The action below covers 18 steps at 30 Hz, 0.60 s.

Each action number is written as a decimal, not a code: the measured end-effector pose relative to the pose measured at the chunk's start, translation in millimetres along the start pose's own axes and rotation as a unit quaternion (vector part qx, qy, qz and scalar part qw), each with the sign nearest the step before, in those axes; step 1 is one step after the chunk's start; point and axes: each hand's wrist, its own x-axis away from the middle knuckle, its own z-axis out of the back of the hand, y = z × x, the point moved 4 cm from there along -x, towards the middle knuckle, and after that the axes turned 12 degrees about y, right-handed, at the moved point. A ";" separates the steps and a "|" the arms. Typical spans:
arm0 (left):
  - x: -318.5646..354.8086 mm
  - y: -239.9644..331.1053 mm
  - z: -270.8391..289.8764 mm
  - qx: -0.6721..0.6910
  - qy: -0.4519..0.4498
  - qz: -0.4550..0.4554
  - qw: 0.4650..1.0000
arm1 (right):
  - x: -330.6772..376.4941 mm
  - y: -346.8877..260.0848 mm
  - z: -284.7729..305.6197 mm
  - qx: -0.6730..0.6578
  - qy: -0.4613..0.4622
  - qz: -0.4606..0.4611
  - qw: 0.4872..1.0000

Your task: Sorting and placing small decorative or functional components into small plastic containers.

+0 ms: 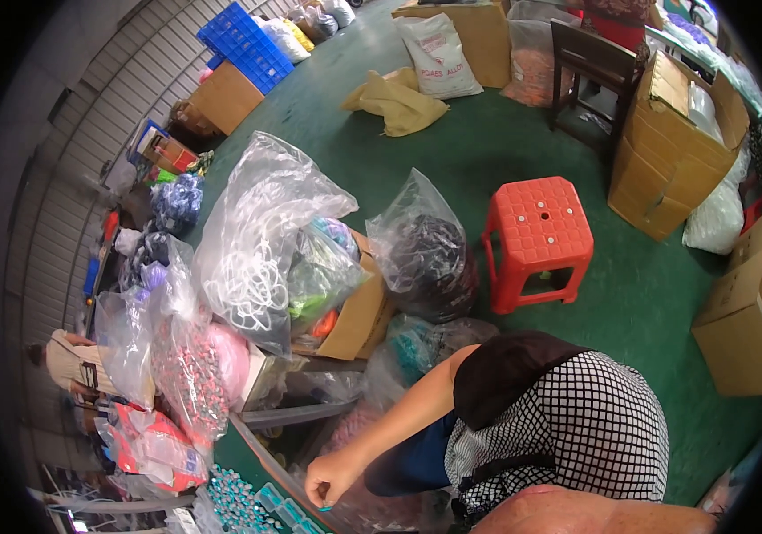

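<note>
My right hand point(333, 481) hangs at the lower middle, over the edge of the work surface, with thumb and fingers pinched. A small teal piece point(325, 509) shows at the fingertips; its exact kind is too small to tell. To the left of the hand stand teal trays point(285, 509) with compartments, cut off by the lower edge. Beside them lies a pile of small teal and pale pieces point(237, 500). Under my forearm, a clear bag of pink pieces point(354, 432) sits low down. My left hand is out of view.
Filled clear bags point(190, 374) crowd the left, beside a large bag of white loops point(247, 267) on an open carton point(359, 311). A bag of black material point(430, 267) stands near a red stool point(541, 240). Cartons point(675, 142) line the right. Another person point(83, 360) is far left.
</note>
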 end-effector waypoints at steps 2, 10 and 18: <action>0.7 8.5 16.7 -0.070 0.093 0.061 0.991 | 3.3 0.0 -3.9 0.001 -0.001 0.009 1.000; 5.0 83.8 102.2 -0.326 0.439 0.279 0.789 | 10.5 -4.9 -20.9 -0.022 -0.020 0.010 1.000; 22.6 185.9 158.6 -0.496 0.657 0.421 0.380 | 18.5 -4.8 -18.4 -0.007 -0.001 0.022 1.000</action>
